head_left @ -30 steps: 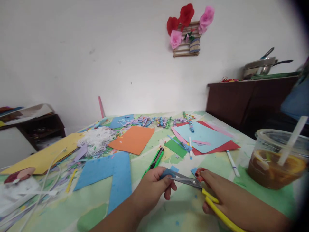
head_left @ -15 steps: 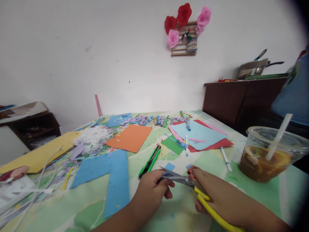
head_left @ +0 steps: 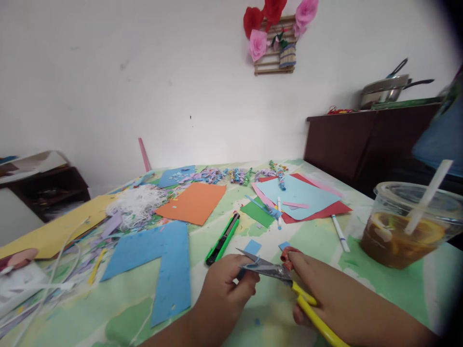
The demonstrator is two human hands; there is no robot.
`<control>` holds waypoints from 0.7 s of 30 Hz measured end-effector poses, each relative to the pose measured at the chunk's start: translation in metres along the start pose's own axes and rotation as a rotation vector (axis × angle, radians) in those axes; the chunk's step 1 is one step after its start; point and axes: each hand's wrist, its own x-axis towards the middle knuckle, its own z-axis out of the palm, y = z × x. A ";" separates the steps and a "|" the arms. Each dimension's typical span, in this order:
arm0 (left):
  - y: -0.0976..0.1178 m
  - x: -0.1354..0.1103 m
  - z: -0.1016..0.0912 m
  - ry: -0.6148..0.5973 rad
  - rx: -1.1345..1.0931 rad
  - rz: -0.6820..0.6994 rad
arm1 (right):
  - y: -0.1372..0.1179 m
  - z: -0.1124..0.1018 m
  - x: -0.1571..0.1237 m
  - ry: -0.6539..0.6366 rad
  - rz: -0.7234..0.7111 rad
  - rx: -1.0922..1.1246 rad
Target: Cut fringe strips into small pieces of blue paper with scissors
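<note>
My right hand (head_left: 329, 289) grips yellow-handled scissors (head_left: 311, 315), their blades parted and pointing left. A small red curled roll (head_left: 288, 258) sits at its fingertips, beside the scissors' pivot. My left hand (head_left: 226, 291) is closed in a pinch on a small piece of blue paper (head_left: 241, 274), mostly hidden by the fingers. The blade tips reach over this piece, close to the left fingertips. Just beyond the left hand lies a green utility knife (head_left: 223, 239). Two small blue paper pieces, one of them a rectangle (head_left: 252, 247), lie on the cloth past the blades.
Cut blue paper (head_left: 172, 284) and an orange sheet (head_left: 197, 203) lie left of centre. White shredded strands (head_left: 137, 205) are heaped farther left. Coloured sheets (head_left: 307, 195) and a white marker (head_left: 340, 233) are at right, near a plastic cup of drink (head_left: 401, 241).
The scissor blades look slightly wider apart around the blue paper piece. Both hands stay in nearly the same place. The camera view has tilted a little, shifting the background upward.
</note>
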 end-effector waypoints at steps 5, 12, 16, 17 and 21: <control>0.005 0.003 -0.003 -0.083 -0.115 -0.128 | 0.004 0.003 0.000 0.022 0.011 -0.018; 0.011 0.007 -0.003 -0.090 -0.223 -0.268 | 0.007 0.005 0.001 -0.003 -0.001 -0.026; 0.011 0.006 -0.004 -0.092 -0.228 -0.293 | 0.006 0.004 0.002 -0.001 -0.006 -0.037; 0.010 0.006 -0.004 -0.095 -0.233 -0.298 | 0.006 0.004 0.002 -0.003 -0.008 -0.037; 0.007 0.006 -0.006 -0.137 -0.276 -0.290 | 0.007 0.004 0.003 -0.007 -0.016 -0.041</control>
